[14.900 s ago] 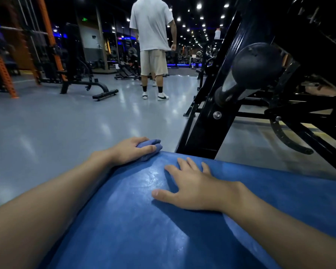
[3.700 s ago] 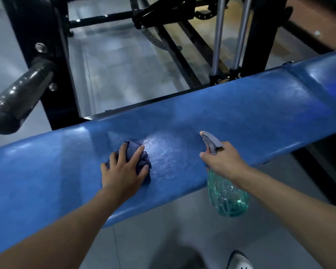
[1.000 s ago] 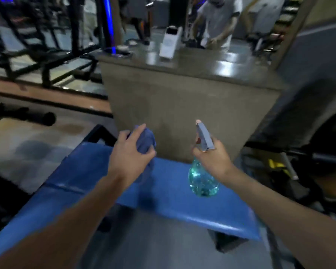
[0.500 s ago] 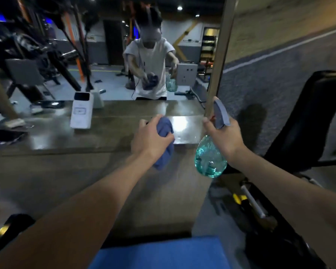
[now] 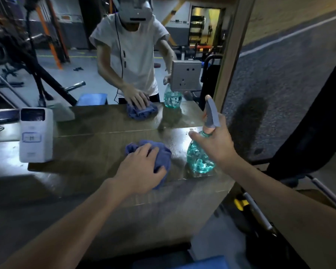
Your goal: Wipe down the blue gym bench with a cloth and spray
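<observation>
My left hand [image 5: 142,167] rests on top of the crumpled blue cloth [image 5: 162,154], pressing it onto a brown countertop [image 5: 89,152]. My right hand [image 5: 215,144] grips the neck of the clear teal spray bottle [image 5: 199,158], whose base stands on the counter near its right end. The bottle's grey trigger head [image 5: 211,113] points up. Only a sliver of the blue gym bench [image 5: 202,264] shows at the bottom edge, below the counter front.
A mirror [image 5: 105,55] behind the counter reflects a person, the cloth and the bottle. A white box-shaped device [image 5: 36,135] stands on the counter at left. A wall socket [image 5: 185,77] is on the mirror. A black chair [image 5: 308,133] stands at right.
Both hands have come down onto the counter: the cloth now lies flat under my left hand and the bottle's base touches the surface. The view has moved closer to the mirror.
</observation>
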